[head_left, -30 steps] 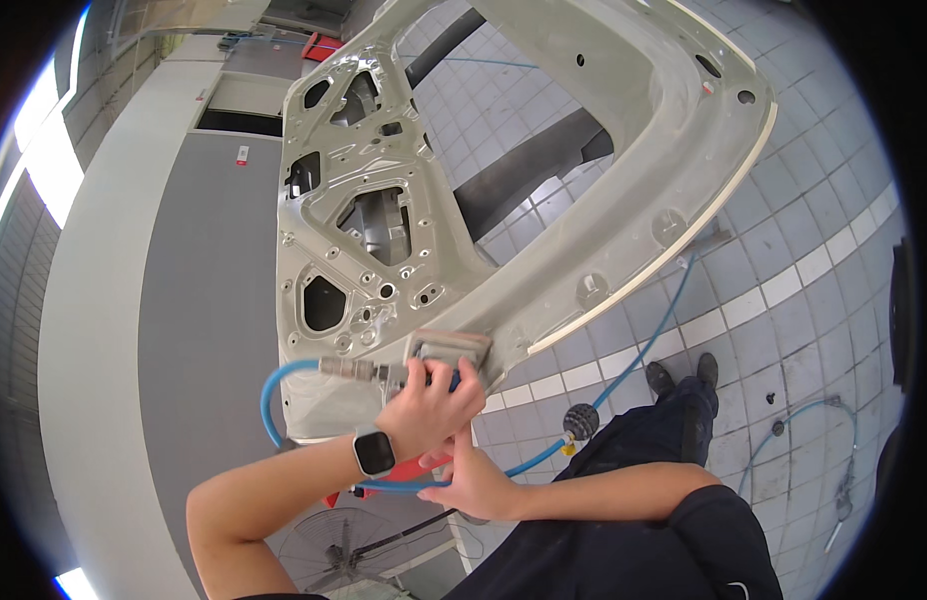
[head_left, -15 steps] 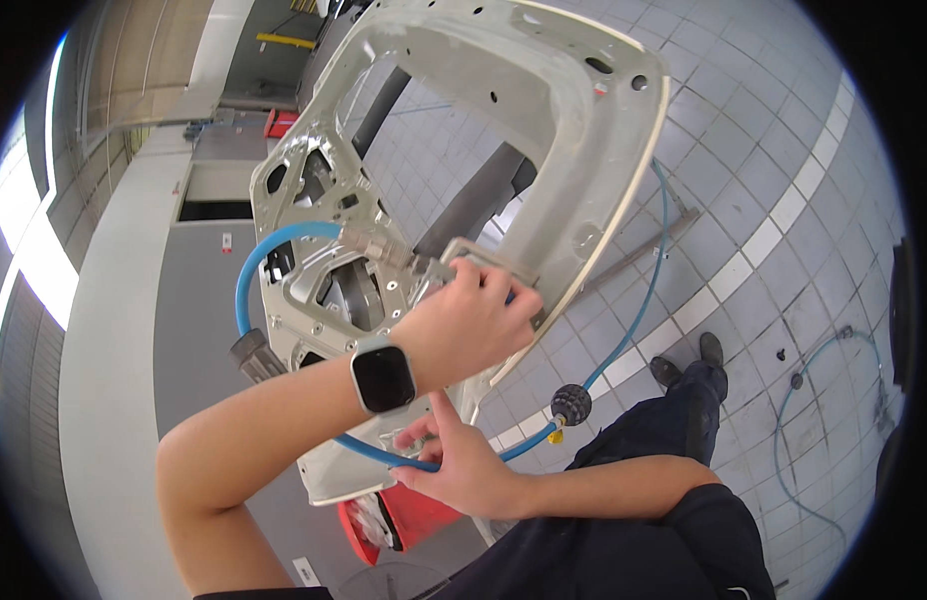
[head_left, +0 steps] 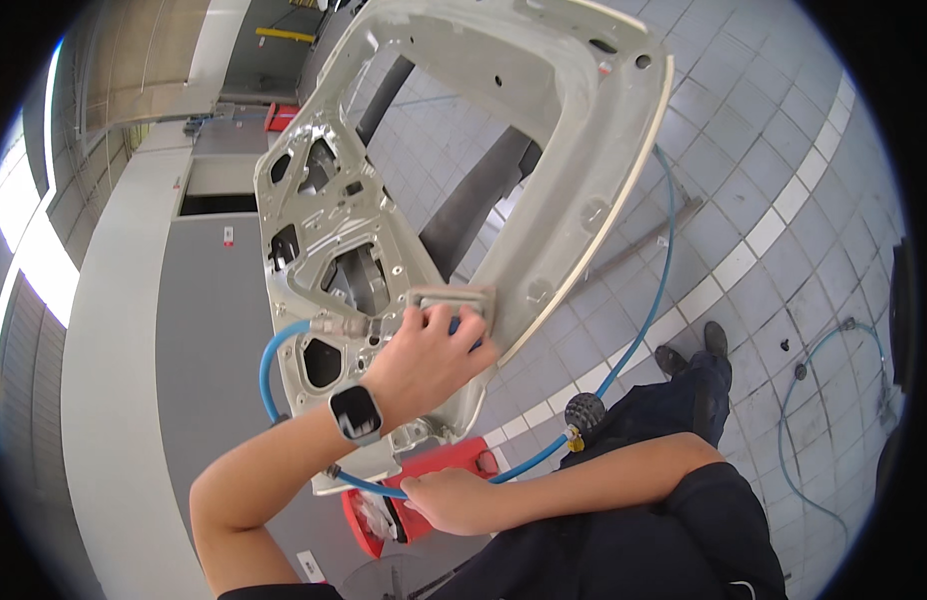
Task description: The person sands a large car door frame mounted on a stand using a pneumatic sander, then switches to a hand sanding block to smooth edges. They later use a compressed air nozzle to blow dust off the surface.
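**Left hand on the sander, right hand minding the hose**

So, fingers first: the left hand [head_left: 432, 352] is curled over the top of a block-shaped sander [head_left: 449, 297], knuckles up, holding it from above. Can't see the fingertips on the far side. The right hand [head_left: 452, 502], at about 6 o'clock from the left, looks closed around the blue hose [head_left: 529, 465]; its fingers are mostly tucked out of sight.

The sander sits on or just over the bare frame of the pale vehicle panel [head_left: 572, 220], which spreads from 10 to 2 o'clock. Whether the pad is pressing, I can't tell.

My read: this is a sanding pass along that frame. Next move calls for a flat pad, steady light pressure and enough hose slack that nothing snags.

Pose-wise, the left forearm comes in from 7 o'clock, elbow bent, wrist with the watch [head_left: 356, 412] fairly straight. The right forearm reaches in from 3 o'clock, low across the body, with a red bin [head_left: 439, 457] at roughly 11 o'clock from that hand.
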{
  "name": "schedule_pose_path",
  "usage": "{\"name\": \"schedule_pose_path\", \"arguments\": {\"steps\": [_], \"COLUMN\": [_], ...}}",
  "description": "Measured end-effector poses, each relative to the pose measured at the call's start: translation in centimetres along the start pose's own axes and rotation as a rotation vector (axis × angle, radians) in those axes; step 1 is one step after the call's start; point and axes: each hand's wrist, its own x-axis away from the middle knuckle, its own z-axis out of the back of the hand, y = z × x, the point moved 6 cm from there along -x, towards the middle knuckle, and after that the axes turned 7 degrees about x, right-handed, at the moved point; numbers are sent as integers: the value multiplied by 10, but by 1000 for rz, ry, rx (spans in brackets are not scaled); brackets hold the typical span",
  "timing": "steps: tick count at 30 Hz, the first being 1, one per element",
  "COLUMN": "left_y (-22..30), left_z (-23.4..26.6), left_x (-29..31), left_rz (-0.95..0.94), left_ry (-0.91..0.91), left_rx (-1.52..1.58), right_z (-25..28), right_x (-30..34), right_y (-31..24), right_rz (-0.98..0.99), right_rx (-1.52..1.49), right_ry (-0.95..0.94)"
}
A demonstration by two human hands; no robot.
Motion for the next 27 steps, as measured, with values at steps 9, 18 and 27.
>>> {"name": "schedule_pose_path", "arguments": {"steps": [9,18,27], "left_y": [73,21,-38], "left_z": [-73,-57,-20], "left_x": [82,101,46], "left_rz": [46,581,309], "left_ry": [-70,324,372], "left_rx": [44,819,1262], "right_z": [-56,-48,17], "right_x": [-11,38,67], "right_y": [9,37,11], "right_rz": [144,-172,-158], "right_rx": [55,211,133], "right_ry": [13,-458,-554]}}
